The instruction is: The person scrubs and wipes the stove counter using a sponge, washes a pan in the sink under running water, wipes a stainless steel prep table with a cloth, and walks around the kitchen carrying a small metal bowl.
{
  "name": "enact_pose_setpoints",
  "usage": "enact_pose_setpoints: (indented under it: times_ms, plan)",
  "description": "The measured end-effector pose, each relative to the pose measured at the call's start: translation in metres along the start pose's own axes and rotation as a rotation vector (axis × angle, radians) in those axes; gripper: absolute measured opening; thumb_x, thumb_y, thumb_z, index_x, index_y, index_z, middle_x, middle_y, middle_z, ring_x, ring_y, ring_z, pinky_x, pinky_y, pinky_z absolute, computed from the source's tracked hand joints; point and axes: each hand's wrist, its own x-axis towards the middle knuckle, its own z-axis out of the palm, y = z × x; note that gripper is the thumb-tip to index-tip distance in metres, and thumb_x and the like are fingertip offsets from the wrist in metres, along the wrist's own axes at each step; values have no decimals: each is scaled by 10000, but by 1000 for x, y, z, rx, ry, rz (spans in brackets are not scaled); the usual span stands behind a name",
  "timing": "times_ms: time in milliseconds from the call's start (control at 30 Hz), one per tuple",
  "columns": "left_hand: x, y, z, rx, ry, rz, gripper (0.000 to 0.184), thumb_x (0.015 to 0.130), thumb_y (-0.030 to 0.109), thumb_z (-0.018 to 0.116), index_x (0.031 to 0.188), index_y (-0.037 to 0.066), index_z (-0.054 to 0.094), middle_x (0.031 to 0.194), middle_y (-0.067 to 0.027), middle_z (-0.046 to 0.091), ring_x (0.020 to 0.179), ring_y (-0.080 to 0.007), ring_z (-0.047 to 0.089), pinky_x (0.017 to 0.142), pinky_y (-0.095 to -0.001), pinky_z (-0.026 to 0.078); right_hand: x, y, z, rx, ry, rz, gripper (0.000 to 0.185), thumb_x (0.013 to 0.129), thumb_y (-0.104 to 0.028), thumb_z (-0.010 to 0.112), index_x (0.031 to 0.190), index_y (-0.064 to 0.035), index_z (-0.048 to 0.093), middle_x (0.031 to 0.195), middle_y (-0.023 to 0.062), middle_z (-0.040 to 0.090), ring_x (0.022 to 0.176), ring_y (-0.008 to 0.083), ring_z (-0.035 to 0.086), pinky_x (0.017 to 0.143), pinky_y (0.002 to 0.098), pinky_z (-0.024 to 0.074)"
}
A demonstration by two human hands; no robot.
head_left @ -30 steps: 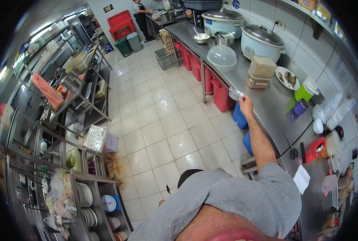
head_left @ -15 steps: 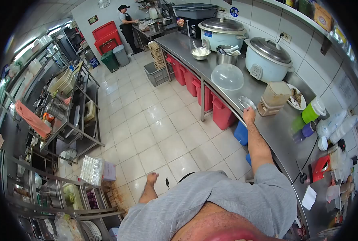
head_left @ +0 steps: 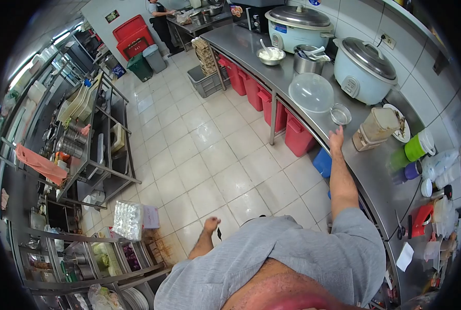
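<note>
My right hand point(head_left: 336, 138) reaches over the edge of the steel counter point(head_left: 365, 170). Its fingers are apart and hold nothing. Just beyond the fingertips stands a small clear round bowl point(head_left: 340, 114). A translucent dome-shaped lid point(head_left: 311, 93) lies behind that bowl, and a plastic tub with brownish contents point(head_left: 375, 129) is to its right. My left hand point(head_left: 212, 224) hangs low over the tiled floor, its fingers curled in with nothing visible in them.
Two rice cookers point(head_left: 365, 70) stand against the wall, near a steel pot of utensils point(head_left: 308, 61) and a bowl of white food point(head_left: 271, 56). Red bins point(head_left: 298, 135) are under the counter. Left are a steel rack point(head_left: 111, 168) and egg trays point(head_left: 127, 219). A person point(head_left: 160, 26) works far back.
My right hand has let go of the small clear bowl, which now rests on the counter near the domed lid. The view has tilted down slightly, and my left hand remains low.
</note>
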Motion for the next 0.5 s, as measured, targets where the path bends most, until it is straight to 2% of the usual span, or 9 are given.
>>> enact_pose_setpoints:
  times_ms: [67, 100, 200, 233, 267, 300, 400, 467, 500]
  plan:
    - [-25, -26, -6, 180, -204, 33, 381, 800, 333, 609, 1020, 22, 604, 907, -107, 646, 773, -208, 609, 604, -345, 505, -27, 10, -1, 1, 33, -29, 598, 775, -20, 510, 1335, -95, 315, 1155, 131, 490, 613, 124, 527, 432, 241, 399]
    - [-49, -19, -12, 209, -196, -79, 380, 819, 342, 582, 1021, 19, 601, 911, -111, 640, 742, -214, 605, 571, -342, 505, -49, 14, -2, 28, 35, -36, 550, 780, -11, 491, 1308, -73, 351, 1042, 120, 548, 592, 115, 520, 420, 243, 393]
    - [-99, -7, -21, 162, -143, -245, 375, 848, 344, 546, 1025, 17, 593, 918, -122, 625, 674, -227, 596, 536, -337, 509, -126, 49, -9, 98, -106, 24, 334, 822, 5, 380, 1144, -29, 461, 635, 41, 525, 455, 111, 474, 350, 254, 357]
    - [-104, -13, -24, 95, -96, -301, 368, 856, 337, 537, 1029, 17, 590, 921, -128, 618, 637, -234, 591, 534, -336, 512, -152, 70, -14, -28, -151, 0, 291, 832, 5, 359, 1088, -20, 495, 644, 50, 526, 459, 116, 489, 351, 251, 357]
    - [-95, -26, -25, 95, -95, -292, 368, 856, 337, 537, 1029, 17, 590, 921, -128, 618, 637, -234, 591, 534, -336, 512, -179, 78, -20, 21, -216, 198, 252, 849, -16, 369, 1050, -19, 521, 657, 57, 537, 473, 126, 507, 351, 257, 363]
    - [-67, -55, -20, 226, -154, -120, 367, 847, 341, 551, 1012, 17, 598, 902, -124, 621, 639, -232, 590, 546, -343, 512, -205, 82, -30, -34, -284, 291, 230, 835, -22, 420, 1038, -12, 526, 669, 61, 546, 476, 127, 513, 354, 259, 369]
    - [-44, -51, -19, 451, -150, 151, 344, 803, 320, 605, 967, 18, 622, 860, -122, 638, 742, -236, 602, 636, -372, 510, -252, 89, -62, -113, -428, 399, 247, 802, -27, 488, 1046, -8, 524, 678, 61, 548, 489, 127, 523, 355, 257, 371]
    - [-29, -15, -16, 368, -100, -63, 340, 748, 301, 646, 946, 24, 635, 880, -142, 648, 854, -253, 609, 741, -371, 493, -275, 85, -91, -298, -574, 475, 288, 768, -30, 534, 1055, -10, 528, 686, 57, 552, 503, 128, 532, 353, 254, 365]
    - [-20, -10, -7, 224, -2, 0, 358, 731, 303, 651, 959, 28, 634, 913, -155, 644, 885, -269, 607, 775, -370, 483, -282, 86, -103, -293, -562, 482, 288, 768, -30, 534, 1055, -10, 528, 686, 57, 552, 503, 128, 532, 353, 254, 365]
